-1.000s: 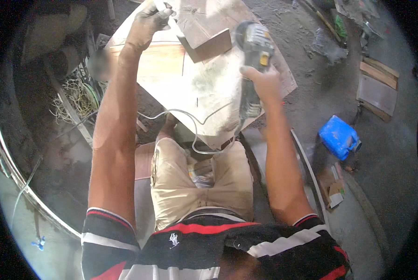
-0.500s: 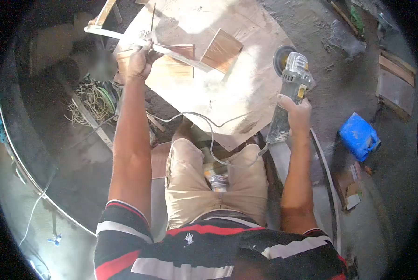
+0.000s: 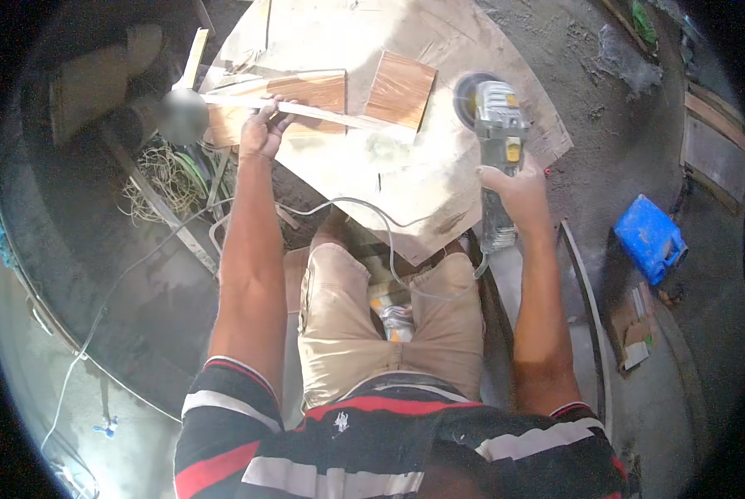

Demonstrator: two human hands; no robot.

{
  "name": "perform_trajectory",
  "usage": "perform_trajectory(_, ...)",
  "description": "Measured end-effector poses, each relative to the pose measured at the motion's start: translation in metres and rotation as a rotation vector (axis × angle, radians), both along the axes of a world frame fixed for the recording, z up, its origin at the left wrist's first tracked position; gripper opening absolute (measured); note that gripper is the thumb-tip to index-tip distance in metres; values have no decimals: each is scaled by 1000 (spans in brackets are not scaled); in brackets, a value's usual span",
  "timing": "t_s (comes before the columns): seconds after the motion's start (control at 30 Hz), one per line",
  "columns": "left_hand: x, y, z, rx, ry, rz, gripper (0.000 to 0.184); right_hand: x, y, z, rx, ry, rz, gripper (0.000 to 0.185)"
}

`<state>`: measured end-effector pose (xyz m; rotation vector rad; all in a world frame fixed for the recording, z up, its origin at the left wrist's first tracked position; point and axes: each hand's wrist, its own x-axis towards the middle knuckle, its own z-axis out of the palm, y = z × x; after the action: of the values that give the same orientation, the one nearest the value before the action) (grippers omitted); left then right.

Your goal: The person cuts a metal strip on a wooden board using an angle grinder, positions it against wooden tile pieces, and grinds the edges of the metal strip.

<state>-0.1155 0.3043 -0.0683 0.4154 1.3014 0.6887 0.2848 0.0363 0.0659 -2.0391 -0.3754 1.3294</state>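
Note:
My left hand [image 3: 266, 133] grips a long, thin pale strip [image 3: 326, 114] near its middle, the strip lying slantwise above a board [image 3: 447, 191]. Under and behind it lies a brown wood-grain piece [image 3: 321, 85]. A second wood-grain piece [image 3: 400, 90] rests just right of it, partly covered by the strip's right end. At the board's right side, my right hand [image 3: 518, 193] is wrapped round the body of an angle grinder [image 3: 500, 125]. The grinder's round disc [image 3: 470, 100] points away from me, over the board. I cannot tell whether the disc spins.
The grinder's grey cord [image 3: 339, 200] loops across the board's near edge and my knees. A tangle of string or wire [image 3: 163, 185] lies at left beside a wooden batten [image 3: 173, 224]. A blue jerrycan [image 3: 648, 239] and leaning panels [image 3: 713, 154] are at right.
My left hand has moved right and slightly nearer with the strip, which now lies flatter. The grinder has shifted left over the board and up a little.

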Motion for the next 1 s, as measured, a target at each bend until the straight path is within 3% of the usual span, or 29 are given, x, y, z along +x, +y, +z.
perform_trajectory(0.13,2,-10,11,15,0,24,21,-9,37,8,-114,-93,283,59)
perform_trajectory(0.3,5,-31,35,65,8,24,22,-25,81,13,-35,-86,465,70)
perform_trajectory(0.5,47,-57,109,243,135,-27,19,-43,127,24,-126,-193,829,70)
perform_trajectory(0.63,70,-71,139,349,226,-122,14,-50,144,39,-128,-156,926,71)
perform_trajectory(0.83,75,-75,148,354,224,-158,17,-56,144,16,-150,-274,1041,71)
perform_trajectory(0.9,74,-72,147,356,226,-173,17,-56,144,10,-145,-326,1074,59)
perform_trajectory(1.0,70,-68,143,339,222,-184,20,-55,146,5,-172,-341,1113,59)
